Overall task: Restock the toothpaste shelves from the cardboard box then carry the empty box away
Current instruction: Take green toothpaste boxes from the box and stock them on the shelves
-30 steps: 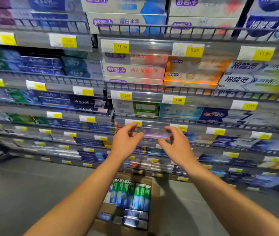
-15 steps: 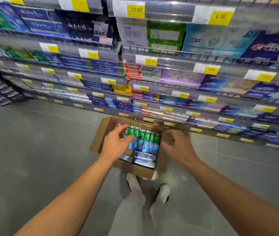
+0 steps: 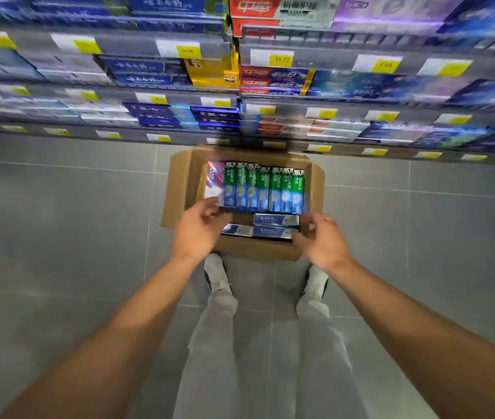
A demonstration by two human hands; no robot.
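Head: green cartons (image 3: pixel 262 190) lengthwise away, seemingly upright.

Brown cardboard box (image 3: pixel 176 189) at my feet. Inside: row of green-and-blue cartons (image 3: pixel 262 190) with white lettering, one purple-pink iridescent carton (image 3: pixel 214 179) at left end, blue-and-silver cartons (image 3: pixel 275 225) nearer me. Shelf tags (image 3: pixel 271 58) white with yellow half. On shelves, dark blue cartons (image 3: pixel 137 66), yellow carton (image 3: pixel 211 72), red-and-blue cartons (image 3: pixel 273 81). Floor (image 3: pixel 58 237) grey tile, pale grout lines. My trousers (image 3: pixel 267 373) light grey, shoes (image 3: pixel 216 275) white.
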